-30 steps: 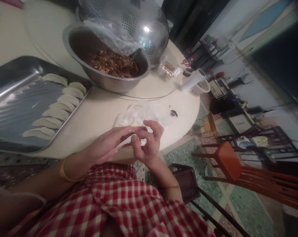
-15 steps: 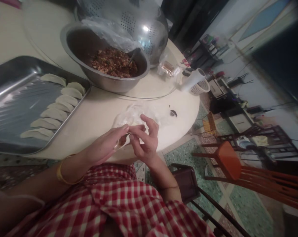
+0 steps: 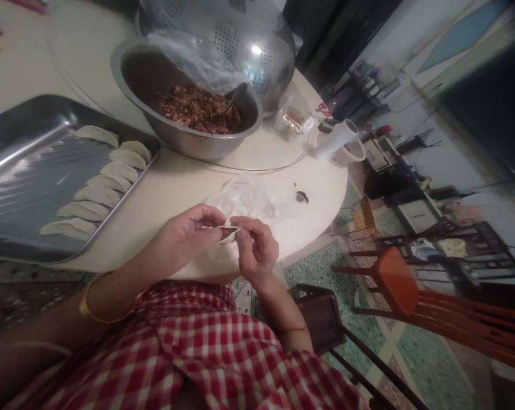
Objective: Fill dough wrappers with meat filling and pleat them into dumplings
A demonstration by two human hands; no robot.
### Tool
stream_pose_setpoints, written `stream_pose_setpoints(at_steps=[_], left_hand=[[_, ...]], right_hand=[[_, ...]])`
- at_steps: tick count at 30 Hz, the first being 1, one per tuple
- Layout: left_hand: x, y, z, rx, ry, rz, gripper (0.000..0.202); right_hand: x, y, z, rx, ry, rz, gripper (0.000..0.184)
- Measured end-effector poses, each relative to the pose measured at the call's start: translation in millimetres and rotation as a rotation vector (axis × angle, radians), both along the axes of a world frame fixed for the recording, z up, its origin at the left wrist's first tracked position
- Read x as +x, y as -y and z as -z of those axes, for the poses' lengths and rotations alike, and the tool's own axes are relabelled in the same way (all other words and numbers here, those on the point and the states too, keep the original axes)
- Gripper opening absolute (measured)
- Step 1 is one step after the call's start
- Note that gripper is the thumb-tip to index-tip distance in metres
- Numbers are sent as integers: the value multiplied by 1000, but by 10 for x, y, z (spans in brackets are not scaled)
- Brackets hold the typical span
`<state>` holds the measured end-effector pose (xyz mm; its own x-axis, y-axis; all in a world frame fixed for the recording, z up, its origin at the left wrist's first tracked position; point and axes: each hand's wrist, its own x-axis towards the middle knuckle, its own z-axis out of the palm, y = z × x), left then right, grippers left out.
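Between my hands is a dumpling, its pale wrapper folded around dark filling that still shows in the gap. My left hand grips its left side between thumb and fingers. At its right end, my right hand pinches the wrapper with thumb and forefinger. Behind the hands a clear plastic bag with pale contents lies on the table. To the left, several folded dumplings lie in a row along the right side of a metal tray. A steel bowl holds chopped filling and a spoon.
A large perforated steel colander stands behind the bowl, with plastic film between them. Toward the table's right edge are a small packet, a white basket and a dark scrap. An orange chair and dark stool stand nearby.
My left hand has turned and curled its fingers around the dumpling's edge. My right fingers, raised and spread before, have closed in a pinch. The view has shifted slightly.
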<state>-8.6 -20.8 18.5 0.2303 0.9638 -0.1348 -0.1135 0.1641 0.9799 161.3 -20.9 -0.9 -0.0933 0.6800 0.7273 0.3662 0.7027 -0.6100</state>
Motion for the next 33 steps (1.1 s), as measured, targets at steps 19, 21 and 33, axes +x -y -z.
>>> stream_pose_setpoints(at_steps=[19, 21, 33], left_hand=[[-218, -86, -13, -24, -87, 62, 10], [-233, -85, -17, -6, -133, 73, 9], [-219, -42, -81, 122, -278, 56, 12]], right_hand=[[-151, 108, 55, -130, -44, 45, 15], [-164, 110, 73, -136, -60, 28, 16], [-251, 109, 111, -38, -31, 9, 21]])
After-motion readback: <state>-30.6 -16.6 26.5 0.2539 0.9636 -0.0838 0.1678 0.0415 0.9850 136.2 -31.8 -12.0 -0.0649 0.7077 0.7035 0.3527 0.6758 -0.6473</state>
